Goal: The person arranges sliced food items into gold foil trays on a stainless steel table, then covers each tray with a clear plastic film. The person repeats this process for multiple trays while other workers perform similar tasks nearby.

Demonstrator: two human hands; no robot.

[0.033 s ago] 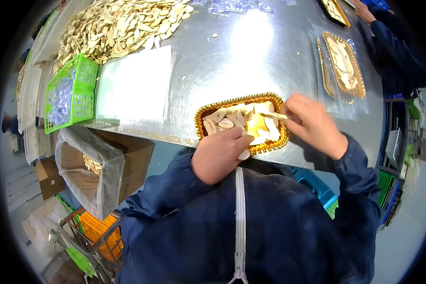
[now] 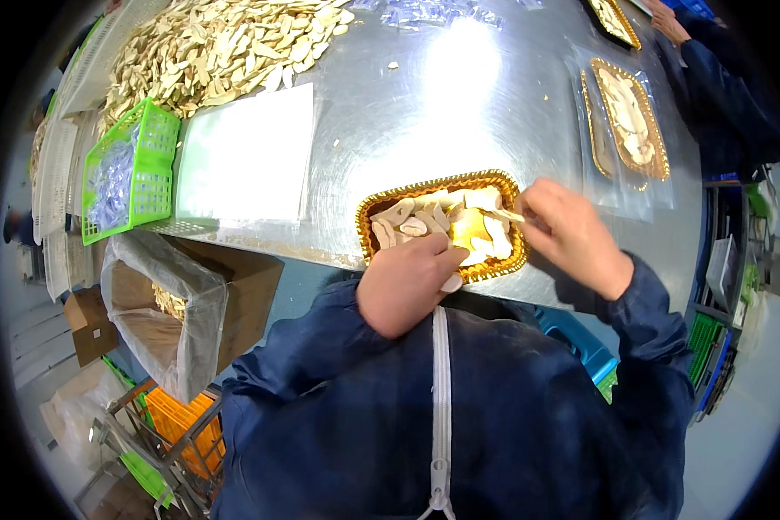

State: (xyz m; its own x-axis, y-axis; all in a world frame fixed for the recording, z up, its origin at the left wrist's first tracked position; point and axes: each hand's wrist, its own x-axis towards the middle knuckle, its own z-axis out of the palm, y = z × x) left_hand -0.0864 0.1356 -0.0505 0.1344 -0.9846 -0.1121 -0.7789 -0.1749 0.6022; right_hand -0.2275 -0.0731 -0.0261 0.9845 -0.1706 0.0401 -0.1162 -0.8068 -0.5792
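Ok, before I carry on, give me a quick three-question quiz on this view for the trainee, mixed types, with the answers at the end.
1. True or false: the green basket is to the left of the gold-rimmed tray between the person's hands.

2. Multiple choice: what do the fingertips of the right hand hold?
A) a blue packet
B) a pale slice
C) a pair of scissors

3. Fill in the gap: the open cardboard box below the basket in the picture is lined with ____.

Key: 1 true; 2 B; 3 translucent plastic.
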